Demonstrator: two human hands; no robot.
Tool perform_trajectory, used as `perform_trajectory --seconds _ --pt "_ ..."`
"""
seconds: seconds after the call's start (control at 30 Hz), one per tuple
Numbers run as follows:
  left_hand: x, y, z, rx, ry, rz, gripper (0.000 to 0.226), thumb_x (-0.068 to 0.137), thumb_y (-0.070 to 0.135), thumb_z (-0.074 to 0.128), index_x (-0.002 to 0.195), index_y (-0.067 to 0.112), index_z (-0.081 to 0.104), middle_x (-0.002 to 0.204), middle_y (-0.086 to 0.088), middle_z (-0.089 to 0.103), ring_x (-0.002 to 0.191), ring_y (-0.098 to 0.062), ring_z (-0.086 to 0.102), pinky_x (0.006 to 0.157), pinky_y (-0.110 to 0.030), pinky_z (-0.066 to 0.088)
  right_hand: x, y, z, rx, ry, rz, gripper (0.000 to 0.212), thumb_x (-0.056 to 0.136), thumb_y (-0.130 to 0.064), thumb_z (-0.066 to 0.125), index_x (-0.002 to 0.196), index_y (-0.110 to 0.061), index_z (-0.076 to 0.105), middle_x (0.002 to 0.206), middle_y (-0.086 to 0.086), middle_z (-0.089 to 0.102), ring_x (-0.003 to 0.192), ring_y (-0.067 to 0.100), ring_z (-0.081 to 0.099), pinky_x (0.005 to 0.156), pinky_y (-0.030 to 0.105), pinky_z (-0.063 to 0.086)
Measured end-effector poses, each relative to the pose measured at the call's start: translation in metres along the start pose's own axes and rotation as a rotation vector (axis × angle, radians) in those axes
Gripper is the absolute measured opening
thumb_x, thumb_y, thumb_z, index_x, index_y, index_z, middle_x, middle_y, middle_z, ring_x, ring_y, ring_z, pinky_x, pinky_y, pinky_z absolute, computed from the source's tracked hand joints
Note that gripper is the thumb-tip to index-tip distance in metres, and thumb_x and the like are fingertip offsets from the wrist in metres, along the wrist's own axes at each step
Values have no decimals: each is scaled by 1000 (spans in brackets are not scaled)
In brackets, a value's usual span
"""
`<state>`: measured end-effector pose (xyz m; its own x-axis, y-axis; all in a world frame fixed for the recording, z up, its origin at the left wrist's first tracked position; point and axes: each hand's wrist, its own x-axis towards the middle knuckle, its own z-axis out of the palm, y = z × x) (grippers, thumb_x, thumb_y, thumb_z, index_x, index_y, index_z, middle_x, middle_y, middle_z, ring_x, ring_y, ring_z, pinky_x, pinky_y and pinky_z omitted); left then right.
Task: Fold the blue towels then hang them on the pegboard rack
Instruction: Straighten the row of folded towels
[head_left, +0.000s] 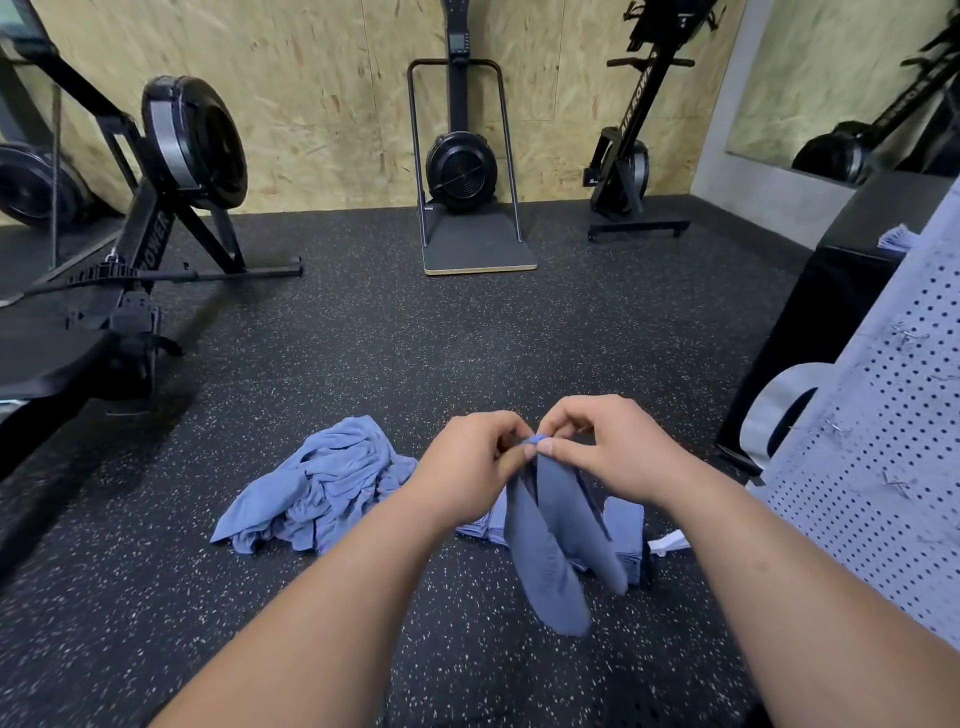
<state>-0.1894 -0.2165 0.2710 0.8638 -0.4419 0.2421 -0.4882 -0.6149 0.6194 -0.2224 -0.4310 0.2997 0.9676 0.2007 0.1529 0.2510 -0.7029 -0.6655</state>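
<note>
Gym room: rubber floor, board wall, fitness machines
Black speckled rubber floor (363, 338); OSB-panel back wall (322, 104). Rowing machine (171, 171) at left, fan-wheel machine (460, 166) on a platform at centre against the wall, upright-stored rower (631, 156) to its right. Grey side wall (727, 171) carries a mirror (831, 78); black box (831, 291) below it

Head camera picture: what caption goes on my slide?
A towel hangs pinched at the top by left hand and right hand, over the floor near a crumpled pile, pegboard at right.
</note>
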Motion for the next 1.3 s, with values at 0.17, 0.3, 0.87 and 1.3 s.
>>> perform_trajectory --seconds 0.17,0.3,0.87,1.3 --pt "7 -4 -9 -83 134 -126 15 96 31 72 81 34 70 69 17 68 63 0 56 66 -27 47 -2 16 -6 -15 -22 89 12 88 -32 85 87 -36 74 83 -16 74 81 14 71 83 43 59" --pt "9 -18 -22 -89 250 -243 12 95 31 73 84 35 74 67 22 67 65 2 59 68 -27 47 -4 28 -15 -45 27 167 12 89 -28 85 85 -32 74 80 -13 75 70 10 70 75 36 59" --pt "2 -35 -39 -57 304 -353 10 97 23 73 103 30 76 86 14 74 83 -9 68 83 -29 52 -13 22 -28 519 153 418 9 97 -13 77 101 -19 82 75 3 67 71 11 58 63 26 53" --pt "0 12 -9 -573 141 -156 18 94 9 79 106 23 78 94 -3 80 77 -14 64 81 -39 61 -1 -11 -6 380 34 172 12 92 -8 80 96 -19 82 85 5 81 78 15 74 79 40 60"
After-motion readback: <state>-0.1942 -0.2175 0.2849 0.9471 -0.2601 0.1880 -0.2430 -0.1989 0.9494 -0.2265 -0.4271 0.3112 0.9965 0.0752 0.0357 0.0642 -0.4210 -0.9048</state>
